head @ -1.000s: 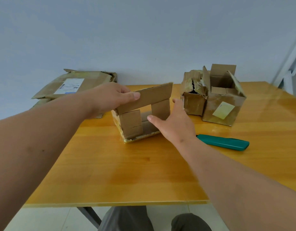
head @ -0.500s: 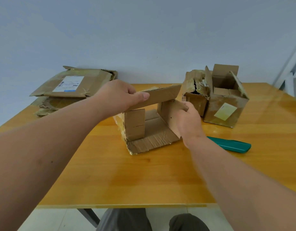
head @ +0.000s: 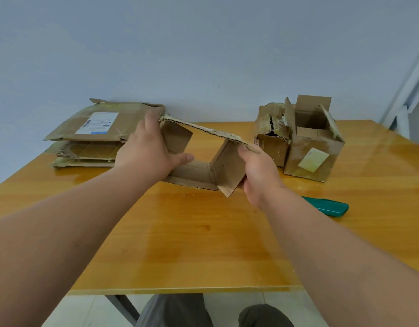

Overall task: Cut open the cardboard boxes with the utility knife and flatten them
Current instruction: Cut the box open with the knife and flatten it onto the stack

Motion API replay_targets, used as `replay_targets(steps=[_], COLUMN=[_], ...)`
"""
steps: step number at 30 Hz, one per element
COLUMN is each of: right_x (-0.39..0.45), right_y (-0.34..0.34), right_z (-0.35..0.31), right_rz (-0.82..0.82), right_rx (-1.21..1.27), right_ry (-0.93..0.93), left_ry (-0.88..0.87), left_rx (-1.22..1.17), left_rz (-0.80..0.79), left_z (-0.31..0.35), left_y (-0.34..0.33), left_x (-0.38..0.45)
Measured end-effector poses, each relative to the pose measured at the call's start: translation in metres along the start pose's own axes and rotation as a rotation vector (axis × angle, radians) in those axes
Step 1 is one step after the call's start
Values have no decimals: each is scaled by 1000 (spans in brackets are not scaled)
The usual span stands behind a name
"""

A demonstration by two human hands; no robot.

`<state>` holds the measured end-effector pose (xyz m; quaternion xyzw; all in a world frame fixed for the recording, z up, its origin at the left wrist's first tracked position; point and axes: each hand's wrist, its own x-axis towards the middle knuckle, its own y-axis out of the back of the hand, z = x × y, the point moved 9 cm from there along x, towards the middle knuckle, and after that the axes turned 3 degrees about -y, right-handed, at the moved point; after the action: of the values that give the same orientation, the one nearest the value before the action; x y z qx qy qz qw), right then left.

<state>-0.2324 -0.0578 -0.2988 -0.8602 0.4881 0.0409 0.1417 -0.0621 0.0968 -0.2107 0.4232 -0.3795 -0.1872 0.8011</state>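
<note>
Cut-open box [head: 199, 171] (ragged corrugated panels) held in each hand's grip, left [head: 148, 149], right [head: 259, 171].

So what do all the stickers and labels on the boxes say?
White shipping label on the flattened cardboard pile: printed text and a blue strip, too small and blurred to read.
Pale yellow sticker on the open box: looks blank, no words readable.
Nothing else shows any writing.
</note>
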Motion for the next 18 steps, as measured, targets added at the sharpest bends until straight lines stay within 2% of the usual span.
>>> replay_targets(steps=[2, 6, 11, 18], right_x=[0, -2, -2, 0], right_y=[-2, -5, -7, 7], right_z=[1, 3, 2, 14], right_rz=[3, -20, -78, -31], right_rx=[37, 101, 147, 378], right_ry=[-17, -35, -38, -199], left_ry=[-85, -128, -191, -276], left_rx=[223, 373, 301, 211], left_rz=[-11, -15, -61, -388], left_z=[9, 9, 1, -10], left_y=[-2, -1, -8, -20], left_x=[0, 4, 6, 0])
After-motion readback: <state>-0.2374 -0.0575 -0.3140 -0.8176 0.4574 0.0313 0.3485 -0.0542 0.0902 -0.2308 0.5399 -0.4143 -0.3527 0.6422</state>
